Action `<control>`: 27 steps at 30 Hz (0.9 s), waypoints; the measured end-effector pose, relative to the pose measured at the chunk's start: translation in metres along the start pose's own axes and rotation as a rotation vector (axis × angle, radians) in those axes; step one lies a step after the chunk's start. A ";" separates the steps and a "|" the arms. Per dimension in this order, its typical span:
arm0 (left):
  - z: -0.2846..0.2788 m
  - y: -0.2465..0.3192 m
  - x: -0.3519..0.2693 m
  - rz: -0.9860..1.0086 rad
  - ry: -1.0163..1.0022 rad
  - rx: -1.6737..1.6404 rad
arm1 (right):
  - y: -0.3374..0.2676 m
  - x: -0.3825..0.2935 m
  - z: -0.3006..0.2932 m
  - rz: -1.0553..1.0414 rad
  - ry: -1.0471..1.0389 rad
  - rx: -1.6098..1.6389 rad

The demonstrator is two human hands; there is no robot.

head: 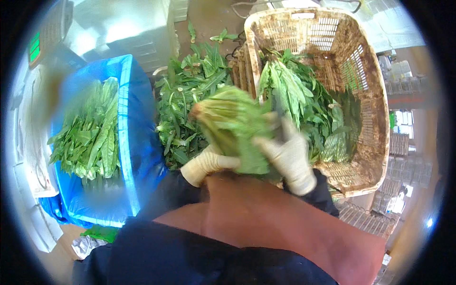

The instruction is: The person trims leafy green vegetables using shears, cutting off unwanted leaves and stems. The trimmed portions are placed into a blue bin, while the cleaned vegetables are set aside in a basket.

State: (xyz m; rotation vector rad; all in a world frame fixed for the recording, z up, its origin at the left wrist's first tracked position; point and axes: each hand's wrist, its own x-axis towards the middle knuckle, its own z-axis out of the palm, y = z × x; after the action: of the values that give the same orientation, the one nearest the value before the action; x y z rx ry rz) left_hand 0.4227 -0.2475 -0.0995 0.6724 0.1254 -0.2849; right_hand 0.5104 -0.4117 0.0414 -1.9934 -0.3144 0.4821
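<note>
A leafy green vegetable head [231, 124], blurred by motion, lies over the reddish apron with its cut root end towards the upper left. Wearing a pale glove, my left hand [210, 162] grips it from below, its fingers partly hidden behind the leaves. At the leaves' right side is my right hand [286, 151], also gloved, thumb and fingers apart; a dark, blurred thing shows by its fingers, too unclear to name. More leafy greens [292, 89] lie in a dirty plastic crate [381, 107] on the right.
To the left stands a blue-lined container [124, 142] holding bunched greens [89, 135]. Loose trimmed leaves [178, 107] are heaped between it and the crate. Stray leaves [222, 35] lie on the floor beyond. White boxes [142, 35] stand at the upper left.
</note>
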 end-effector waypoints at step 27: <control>0.000 0.042 -0.116 0.337 0.478 0.554 | -0.007 0.006 0.021 -0.066 -0.273 0.011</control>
State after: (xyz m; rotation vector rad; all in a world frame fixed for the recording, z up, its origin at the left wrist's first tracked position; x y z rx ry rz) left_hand 0.3249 -0.1911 -0.0511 1.2890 0.3927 0.1833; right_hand 0.5052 -0.3894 0.0378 -1.9005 -0.5433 0.7134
